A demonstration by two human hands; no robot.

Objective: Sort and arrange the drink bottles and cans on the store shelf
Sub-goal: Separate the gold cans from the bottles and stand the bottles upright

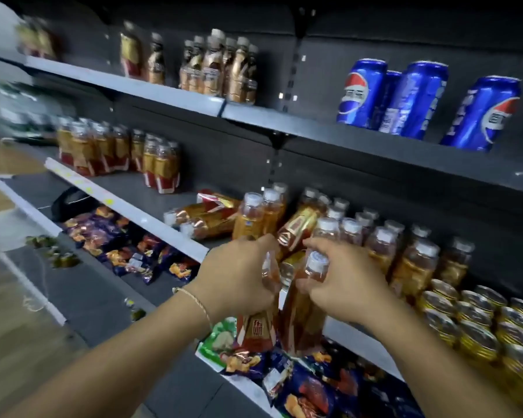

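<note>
Store shelf: a left hand (239, 276) grips a clear plastic red-labelled bottle (255, 327) and a right hand (347, 285) a white-capped amber bottle (302, 321). The fingers (264, 241) are curled round both necks, just before the grey shelf (139, 217) of upright bottles (384, 245) and shiny gold cans (477, 336).

My left hand (239, 276) is hiding the neck of an amber drink bottle (254, 330). The far-left bottles (21, 110) are blurring beyond reading.

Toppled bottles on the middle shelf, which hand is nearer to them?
Left. The left hand, gripping a red-label bottle, is below-right of the toppled bottles; the right hand, gripping a white-capped bottle, is farther right.
</note>
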